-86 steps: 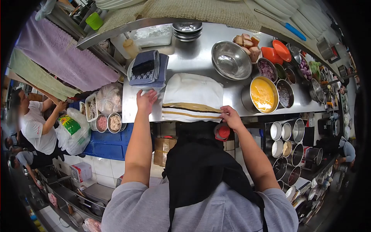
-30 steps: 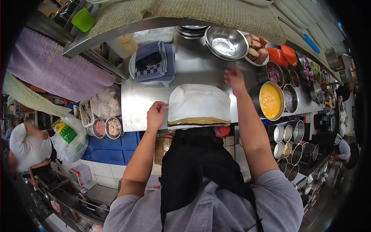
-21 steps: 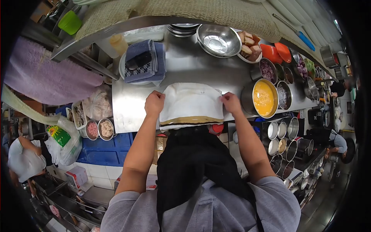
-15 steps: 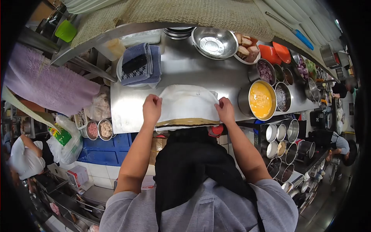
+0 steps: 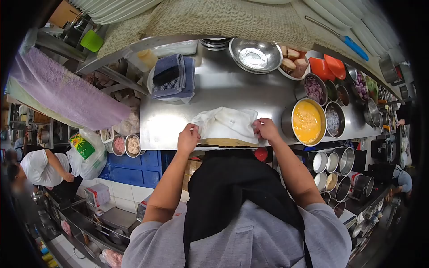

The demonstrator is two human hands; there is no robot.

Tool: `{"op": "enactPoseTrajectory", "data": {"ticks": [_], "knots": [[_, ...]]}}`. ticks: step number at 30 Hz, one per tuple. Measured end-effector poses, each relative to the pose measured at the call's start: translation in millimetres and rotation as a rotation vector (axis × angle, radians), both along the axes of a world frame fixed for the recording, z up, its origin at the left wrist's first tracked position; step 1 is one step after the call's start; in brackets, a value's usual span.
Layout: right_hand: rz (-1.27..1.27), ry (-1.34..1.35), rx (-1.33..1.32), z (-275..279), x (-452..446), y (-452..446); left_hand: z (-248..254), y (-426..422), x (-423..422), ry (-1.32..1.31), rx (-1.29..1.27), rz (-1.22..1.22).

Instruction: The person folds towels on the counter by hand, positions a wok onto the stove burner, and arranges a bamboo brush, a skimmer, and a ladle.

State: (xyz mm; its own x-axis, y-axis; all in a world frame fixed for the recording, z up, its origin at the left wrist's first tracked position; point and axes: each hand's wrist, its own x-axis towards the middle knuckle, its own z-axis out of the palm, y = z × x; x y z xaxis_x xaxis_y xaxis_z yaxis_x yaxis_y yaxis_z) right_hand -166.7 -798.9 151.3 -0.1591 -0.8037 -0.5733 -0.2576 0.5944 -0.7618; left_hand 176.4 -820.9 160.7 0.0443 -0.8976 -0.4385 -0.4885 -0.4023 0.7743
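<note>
From afar, I saw the left hand [image 5: 189, 138] pinching the white cloth [image 5: 227, 125] at its left edge, and the right hand [image 5: 267, 131] at its right edge, both nearly closed.

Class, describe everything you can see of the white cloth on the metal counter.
The white cloth looks like soft fabric, with a tan band and a dark stripe along its near edge. A small faint mark shows on its upper face. It lies creased and rumpled, not flat, at the front edge of the metal counter. The left hand pinches its left side and the right hand its right side. Its underside is hidden.
</note>
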Motion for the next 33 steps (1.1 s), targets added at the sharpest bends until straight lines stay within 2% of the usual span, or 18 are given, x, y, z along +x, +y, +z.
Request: {"op": "enactPoseTrajectory", "data": {"ticks": [1, 3, 4, 5, 7, 14, 15, 17, 19, 20, 21, 22, 24, 25, 28, 29, 31, 33], "knots": [[-0.005, 0.005, 0.002, -4, 1, -2, 0, -5, -2, 0.005, 0.002, -0.005], [0.051, 0.198, -0.063, -9, 6, -8, -1, -16, -5, -0.240, 0.033, -0.198], [0.031, 0.247, -0.042, -17, 8, -10, -7, -19, -9, -0.325, -0.020, -0.195], [0.032, 0.248, -0.043, -15, 11, -10, -7, -23, -14, -0.324, -0.021, -0.194], [0.082, 0.486, -0.060, -12, 21, -10, -5, -27, -21, -0.365, -0.009, -0.213], [-0.045, 0.601, -0.061, 2, 27, -11, -19, -25, -24, -0.317, -0.008, -0.209], [-0.047, 0.600, -0.059, 1, 26, -13, -20, -26, -23, -0.214, 0.074, -0.138], [0.021, 0.515, -0.035, 1, 23, -16, -24, -28, -20, -0.110, 0.154, -0.067], [0.001, 0.448, -0.079, -15, 19, -17, -32, -28, -14, 0.074, 0.012, -0.060], [-0.015, 0.380, -0.122, -22, 18, -18, -27, -28, -14, 0.073, 0.011, -0.056], [-0.010, 0.378, -0.123, -28, 15, -19, -17, -28, -13, 0.202, -0.018, -0.034], [-0.075, 0.293, -0.195, -33, 13, -20, -6, -29, -13, 0.332, -0.047, -0.010], [-0.179, 0.154, -0.299, -27, 13, -22, 5, -34, -7, 0.392, -0.079, 0.045], [-0.179, 0.156, -0.297, -24, 11, -24, 11, -38, -4, 0.454, -0.114, 0.092], [-0.330, -0.116, -0.062, 4, 6, -37, 8, -53, 10, 0.570, -0.102, 0.183], [-0.332, -0.115, -0.063, 1, 3, -43, 6, -58, 14, 0.607, -0.082, 0.216], [-0.540, -0.373, -0.089, -10, -4, -50, 2, -65, 19, 0.617, -0.036, 0.261], [-0.577, -0.478, -0.154, 5, -1, -51, 0, -71, 18, 0.629, 0.009, 0.308]]}}
